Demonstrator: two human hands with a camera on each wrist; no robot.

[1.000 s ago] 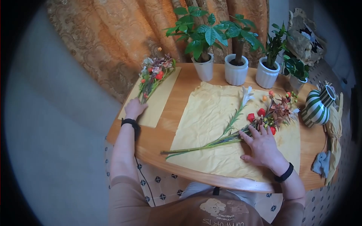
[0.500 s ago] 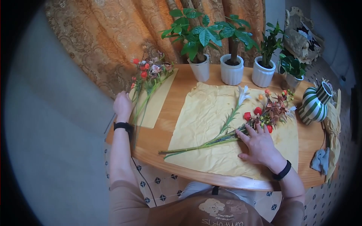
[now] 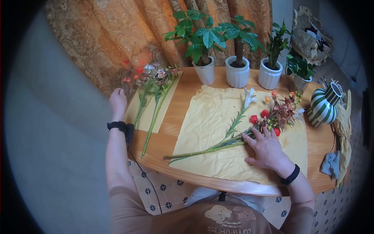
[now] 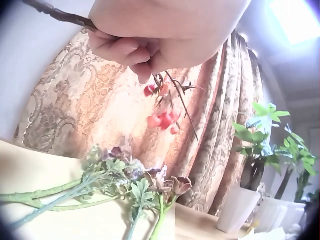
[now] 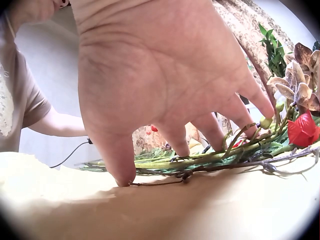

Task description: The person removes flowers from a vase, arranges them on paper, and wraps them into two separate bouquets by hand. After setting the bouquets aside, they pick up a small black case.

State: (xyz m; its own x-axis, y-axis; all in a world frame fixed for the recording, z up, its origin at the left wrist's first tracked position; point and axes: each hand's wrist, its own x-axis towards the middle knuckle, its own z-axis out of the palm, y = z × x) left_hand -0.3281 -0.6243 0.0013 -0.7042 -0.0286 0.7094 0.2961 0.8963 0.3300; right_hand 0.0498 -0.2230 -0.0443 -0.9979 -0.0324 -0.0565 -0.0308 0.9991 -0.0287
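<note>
In the left wrist view my left hand [image 4: 165, 30] curls its fingers round a thin brown stem [image 4: 65, 15], with red blossoms [image 4: 164, 119] hanging beyond it. The head view puts that left hand [image 3: 118, 102] at the table's left edge, beside loose flower stems [image 3: 155, 113] lying on and past a flat paper sheet [image 3: 165, 105]. My right hand [image 3: 267, 150] lies with spread fingers over the stems of a bouquet [image 3: 286, 111] on crinkled paper [image 3: 210, 113]. In the right wrist view, the right hand's [image 5: 165, 75] fingertips touch those green stems [image 5: 200, 162].
Several potted plants in white pots [image 3: 237, 74] line the table's back edge. A green-and-white striped vase [image 3: 323, 107] stands at the right, near a grey cloth [image 3: 330, 165] and wrapped paper [image 3: 343, 128]. A patterned curtain [image 3: 101, 35] hangs behind.
My left hand has moved left and up from the left flowers, drawing a red-blossomed stem away from them. The remaining stems there lie spread apart. My right hand stays on the bouquet.
</note>
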